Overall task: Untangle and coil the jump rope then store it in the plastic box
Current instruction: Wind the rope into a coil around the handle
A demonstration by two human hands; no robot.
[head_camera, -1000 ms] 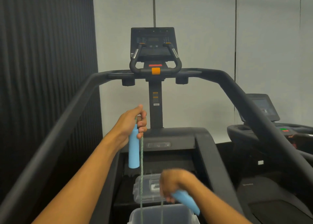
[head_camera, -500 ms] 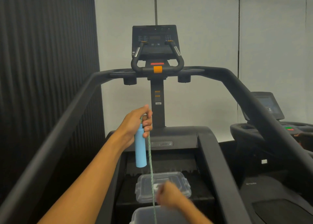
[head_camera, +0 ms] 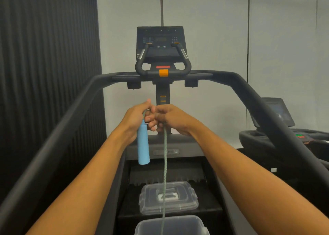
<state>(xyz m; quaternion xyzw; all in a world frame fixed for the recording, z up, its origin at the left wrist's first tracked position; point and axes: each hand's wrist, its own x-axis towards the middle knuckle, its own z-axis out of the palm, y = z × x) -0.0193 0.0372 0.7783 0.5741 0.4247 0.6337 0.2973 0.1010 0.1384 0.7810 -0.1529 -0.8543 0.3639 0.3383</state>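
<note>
My left hand (head_camera: 137, 118) is raised in front of me and grips the top of a light blue jump rope handle (head_camera: 143, 144), which hangs straight down. My right hand (head_camera: 169, 118) is right beside it, fingers touching, closed on the green rope (head_camera: 165, 160). From there the rope drops straight down into the open plastic box (head_camera: 199, 224) at the bottom edge. The clear box lid (head_camera: 188, 199) lies flat on the treadmill belt just beyond the box. The second handle is not visible.
I stand on a black treadmill: its side rails (head_camera: 58, 133) run along both sides, and the console (head_camera: 161, 44) with an orange knob rises ahead. A second treadmill (head_camera: 277, 128) stands at the right, a dark ribbed wall at the left.
My right hand rose from low over the box up to my left hand and took hold of the rope near the top. The second blue handle it held is no longer in view.
</note>
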